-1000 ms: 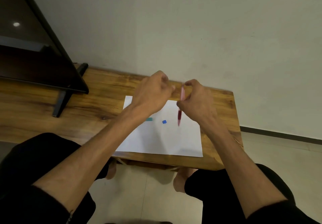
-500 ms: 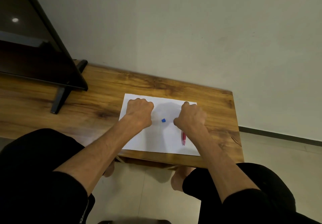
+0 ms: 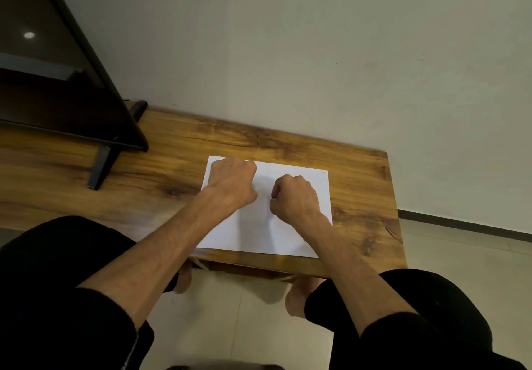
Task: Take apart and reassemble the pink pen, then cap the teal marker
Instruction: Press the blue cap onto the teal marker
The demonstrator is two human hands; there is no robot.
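L hand (image 3: 231,184) curled on teal marker (image 3: 253,187), R hand (image 3: 295,198) pinching cap, barely visible; light, slick plastic, grip barrel mid.

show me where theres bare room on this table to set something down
Bare wood lies between the monitor foot and the white paper, along the back edge by the wall, and in the strip right of the paper. The paper's near half is bare too. It is crowded mid-paper, where the left hand and right hand sit close together.
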